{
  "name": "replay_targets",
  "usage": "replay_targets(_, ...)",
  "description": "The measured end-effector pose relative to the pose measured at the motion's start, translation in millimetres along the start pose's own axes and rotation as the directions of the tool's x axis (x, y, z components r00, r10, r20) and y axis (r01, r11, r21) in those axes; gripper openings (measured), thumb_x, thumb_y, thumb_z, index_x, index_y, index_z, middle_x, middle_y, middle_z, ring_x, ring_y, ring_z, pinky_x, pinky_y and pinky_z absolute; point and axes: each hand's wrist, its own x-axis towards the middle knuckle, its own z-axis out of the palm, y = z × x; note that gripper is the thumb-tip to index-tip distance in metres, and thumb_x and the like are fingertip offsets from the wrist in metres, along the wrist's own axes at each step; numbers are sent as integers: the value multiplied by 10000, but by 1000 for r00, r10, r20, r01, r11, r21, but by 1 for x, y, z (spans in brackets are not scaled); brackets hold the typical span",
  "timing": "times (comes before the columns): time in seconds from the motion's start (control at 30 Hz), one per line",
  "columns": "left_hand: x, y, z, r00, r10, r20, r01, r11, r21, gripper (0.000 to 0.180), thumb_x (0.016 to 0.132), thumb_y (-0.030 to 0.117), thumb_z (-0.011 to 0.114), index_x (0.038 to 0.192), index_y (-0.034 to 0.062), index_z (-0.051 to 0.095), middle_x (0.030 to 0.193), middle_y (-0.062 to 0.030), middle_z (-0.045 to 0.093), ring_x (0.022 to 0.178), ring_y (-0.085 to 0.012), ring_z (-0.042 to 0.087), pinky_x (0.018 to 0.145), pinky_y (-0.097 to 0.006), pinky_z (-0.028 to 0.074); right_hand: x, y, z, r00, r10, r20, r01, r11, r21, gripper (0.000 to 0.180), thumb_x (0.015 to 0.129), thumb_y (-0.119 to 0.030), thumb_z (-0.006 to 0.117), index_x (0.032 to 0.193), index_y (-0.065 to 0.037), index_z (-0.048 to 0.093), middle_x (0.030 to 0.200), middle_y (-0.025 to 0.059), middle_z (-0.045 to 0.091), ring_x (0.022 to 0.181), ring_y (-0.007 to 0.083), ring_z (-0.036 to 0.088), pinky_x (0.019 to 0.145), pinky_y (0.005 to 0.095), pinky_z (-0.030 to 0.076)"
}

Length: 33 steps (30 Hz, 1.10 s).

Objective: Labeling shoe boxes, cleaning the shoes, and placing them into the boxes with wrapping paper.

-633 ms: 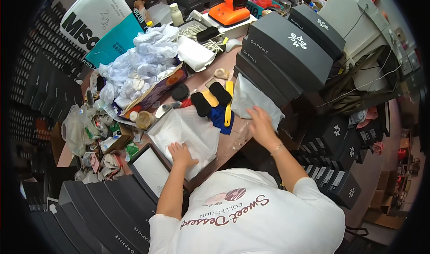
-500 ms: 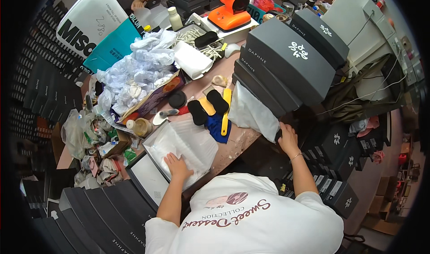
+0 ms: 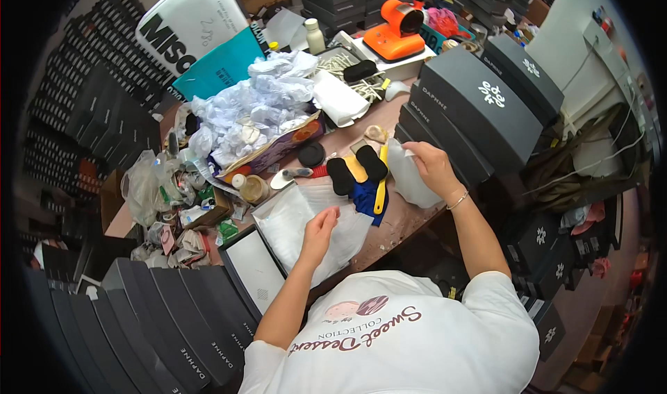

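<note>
My right hand (image 3: pixel 434 170) pinches the top edge of a whitish translucent bag (image 3: pixel 410 179), which rests on the table against the grey shoe boxes; its contents cannot be made out. My left hand (image 3: pixel 321 236) is raised over an open shoe box (image 3: pixel 257 269) with white wrapping paper (image 3: pixel 299 220) spread in it and beyond its rim. The fingers of that hand are partly stretched, with nothing seen in them. Between the hands lie two black oval pads (image 3: pixel 340 177), a yellow-handled tool (image 3: pixel 381 196) and a blue cloth (image 3: pixel 365 198).
Grey shoe boxes (image 3: pixel 472 102) are stacked at the right, and a row of more boxes (image 3: pixel 174 317) stands at the lower left. A carton of crumpled paper (image 3: pixel 257 102) fills the left back. Behind are an orange machine (image 3: pixel 394 36) and a jar (image 3: pixel 250 188).
My right hand has moved from the bag's near end up to its top edge. My left hand has lifted off the wrapping paper and moved right. The view has shifted.
</note>
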Motion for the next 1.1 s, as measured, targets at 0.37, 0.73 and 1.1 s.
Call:
replay_targets(0.37, -54, -2, -25, 978, -184, 103, 211, 832, -514, 553, 938, 378, 511, 1347, 25, 396, 1113, -65, 566, 1026, -183, 555, 906, -320, 442, -40, -214, 117, 739, -360, 570, -187, 703, 686, 300, 824, -6, 535, 1120, -24, 576, 947, 156, 624, 852, 298, 622, 762, 348, 496)
replay_targets(0.73, -101, -82, -132, 986, -154, -65, 31, 552, -833, 379, 904, 267, 544, 1195, 29, 493, 950, -61, 620, 873, -201, 609, 767, -320, 497, -44, -192, 202, 46, -732, 680, -714, 452, 535, 231, 840, -92, 496, 1010, -1, 624, 852, 5, 620, 729, 90, 510, 663, 242, 427)
replay_targets(1.1, -128, -58, -168, 925, 138, -354, -80, 981, 175, 162, 828, 144, 616, 924, 15, 598, 870, -100, 621, 860, -297, 618, 761, -397, 494, -28, -135, 130, 202, 20, 979, -942, 278, 189, 459, 912, -177, 544, 1353, -83, 457, 1229, 97, 526, 948, 116, 591, 762, 239, 496)
